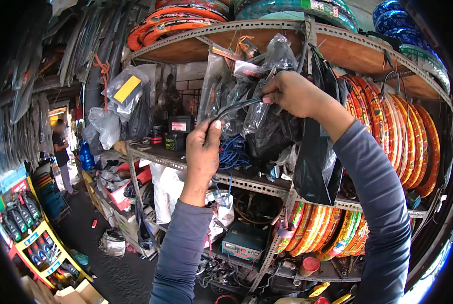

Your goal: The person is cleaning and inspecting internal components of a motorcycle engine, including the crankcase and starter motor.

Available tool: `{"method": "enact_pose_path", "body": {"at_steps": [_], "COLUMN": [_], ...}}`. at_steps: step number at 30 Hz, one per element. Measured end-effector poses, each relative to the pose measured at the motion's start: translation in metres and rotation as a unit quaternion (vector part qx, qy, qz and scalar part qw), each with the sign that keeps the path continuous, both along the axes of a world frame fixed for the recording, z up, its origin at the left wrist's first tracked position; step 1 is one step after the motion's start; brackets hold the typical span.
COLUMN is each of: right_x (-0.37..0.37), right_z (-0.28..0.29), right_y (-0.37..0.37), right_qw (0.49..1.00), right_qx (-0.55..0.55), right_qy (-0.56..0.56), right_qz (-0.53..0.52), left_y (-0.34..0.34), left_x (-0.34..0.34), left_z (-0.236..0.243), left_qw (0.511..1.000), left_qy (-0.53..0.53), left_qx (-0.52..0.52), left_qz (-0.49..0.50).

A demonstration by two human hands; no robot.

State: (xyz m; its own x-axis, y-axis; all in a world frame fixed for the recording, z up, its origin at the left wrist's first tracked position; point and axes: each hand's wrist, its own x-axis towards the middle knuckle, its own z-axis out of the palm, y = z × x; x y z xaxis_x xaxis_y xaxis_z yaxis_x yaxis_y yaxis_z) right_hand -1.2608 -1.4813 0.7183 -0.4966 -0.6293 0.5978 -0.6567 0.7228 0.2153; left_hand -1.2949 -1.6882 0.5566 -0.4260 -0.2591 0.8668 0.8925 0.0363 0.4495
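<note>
My left hand (203, 142) and my right hand (284, 93) are raised in front of a metal shelf, both closed on a thin, dark, flexible strip (239, 106) that runs between them. The left pinches one part with the thumb up; the right grips it higher, to the right. Just behind them hang crumpled clear and black plastic bags (279, 50) with small packaged items. A tangle of blue cord (234, 154) lies below the strip, and a small black battery box (175, 139) stands left of it on the shelf.
Wrapped tyres (416, 152) stack on the right shelves and above. A metal shelf edge (246, 187) crosses below my hands, over a green electrical unit (244, 243). At left are a yellow rack (33, 248) of bottles and, in a doorway, a standing person (61, 152).
</note>
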Motion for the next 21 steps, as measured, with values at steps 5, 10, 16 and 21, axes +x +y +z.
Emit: {"method": "enact_pose_path", "body": {"at_steps": [5, 10, 16, 21], "right_x": [0.002, 0.002, 0.003, -0.004], "right_z": [-0.003, 0.001, -0.002, -0.005], "right_y": [0.001, 0.004, -0.002, -0.006], "right_qw": [1.0, 0.995, 0.999, 0.998], "right_qx": [-0.016, -0.032, -0.012, -0.016], "right_qy": [-0.009, -0.091, 0.031, 0.055], "right_qz": [0.015, -0.005, 0.011, 0.003], "left_y": [-0.005, 0.004, 0.006, 0.004], "left_x": [-0.01, -0.013, -0.014, -0.016], "left_z": [-0.001, -0.001, 0.0, -0.001], "left_qw": [0.998, 1.0, 0.998, 0.998], "left_qy": [-0.041, -0.005, 0.012, 0.004], "left_qx": [0.021, 0.017, 0.022, 0.034], "left_qz": [-0.038, 0.018, 0.054, 0.052]}}
